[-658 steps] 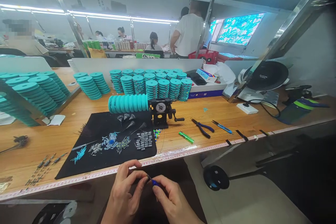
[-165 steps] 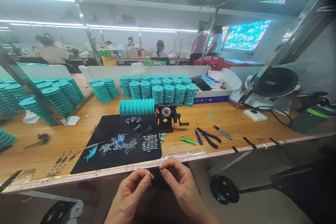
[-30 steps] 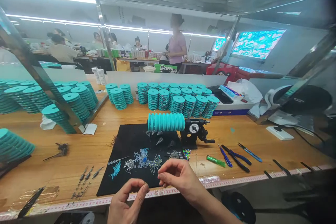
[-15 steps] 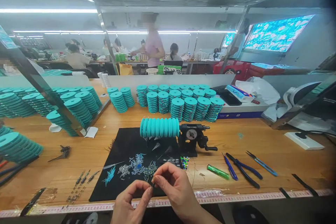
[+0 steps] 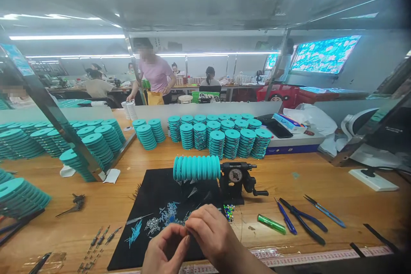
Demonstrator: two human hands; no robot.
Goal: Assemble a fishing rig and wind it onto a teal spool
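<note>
My left hand [image 5: 167, 249] and my right hand [image 5: 215, 234] meet over the front edge of a black mat [image 5: 128, 246]. Both are closed in a pinch, fingertips touching or nearly so; whatever sits between them is too small to name. Just beyond lie light blue thin tubes [image 5: 135, 233], small silvery metal pieces [image 5: 153, 225] and a heap of clear-blue small pieces [image 5: 169, 214]. Colourful beads [image 5: 229, 212] are beside my right hand. Behind the hands, a row of turquoise spools [image 5: 196, 168] sits on a black hand-cranked winder [image 5: 236, 177].
Stacks of turquoise spools [image 5: 217, 142] line the back. On the right lie a green tube [image 5: 271, 224], a blue pen-like tool [image 5: 285, 216], pliers [image 5: 303, 219] and tweezers [image 5: 325, 210]. A metal post [image 5: 69, 130] rises at left. A co-worker [image 5: 156, 75] stands beyond the partition.
The view has tilted up, so the bench sits lower in the picture. My right hand has turned, its fingers curling closer over the left fingertips. The standing co-worker has moved left, toward the white stacks.
</note>
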